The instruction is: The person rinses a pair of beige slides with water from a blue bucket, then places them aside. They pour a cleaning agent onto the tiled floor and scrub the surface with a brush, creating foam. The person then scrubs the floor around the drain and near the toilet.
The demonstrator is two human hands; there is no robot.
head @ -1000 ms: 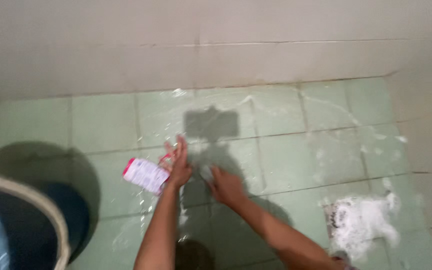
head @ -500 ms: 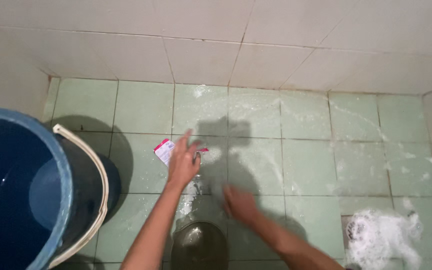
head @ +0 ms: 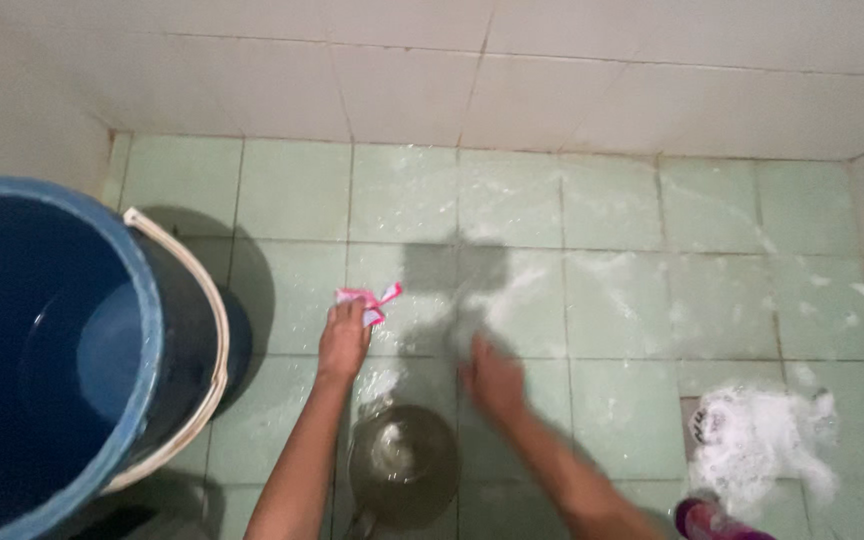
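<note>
My left hand (head: 344, 340) is closed around a small pink and white sachet (head: 366, 300), held low over the wet green floor tiles (head: 612, 300). My right hand (head: 492, 378) is blurred with motion and rests low on the soapy tiles, fingers spread; I cannot tell whether anything is under it. A round clear bowl or dipper (head: 402, 460) sits on the floor between my forearms. Streaks of white suds cover the tiles ahead of my right hand.
A large blue bucket (head: 142, 300) with water and a white handle stands at the left. A heap of foam (head: 762, 440) covers the floor drain at the right. A purple bottle top (head: 702, 520) shows at the bottom right. White tiled walls close the far side.
The view has swung left, bringing the blue bucket in. My left hand has drawn the sachet closer to me. My right hand has slid back across the soapy tiles.
</note>
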